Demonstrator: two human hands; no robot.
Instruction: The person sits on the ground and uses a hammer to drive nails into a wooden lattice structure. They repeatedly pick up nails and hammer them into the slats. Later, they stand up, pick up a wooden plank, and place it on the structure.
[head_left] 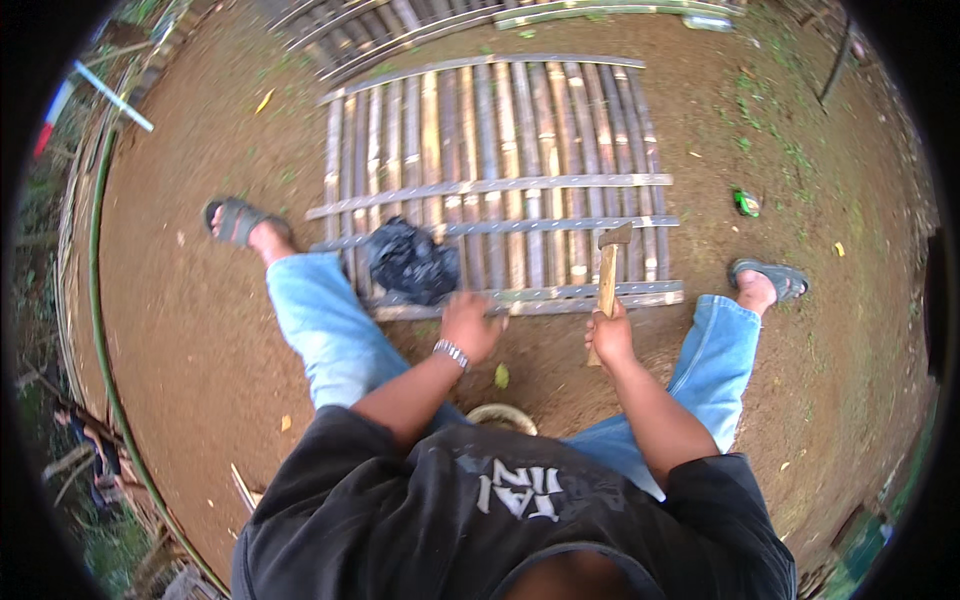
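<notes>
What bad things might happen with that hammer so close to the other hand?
1. The right hand holds the hammer over the bamboo panel, while the left hand rests on the near slat. A stray swing might hit those fingers.
2. The feet wear open sandals beside the panel, so a dropped hammer might hurt toes.
3. The black bag lies on the slats and might get in the way.

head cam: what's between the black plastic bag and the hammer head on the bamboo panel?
In the head view, only bamboo slats and cross battens of the panel lie between the black plastic bag and the hammer held in the right hand. Nothing loose rests there.
</notes>
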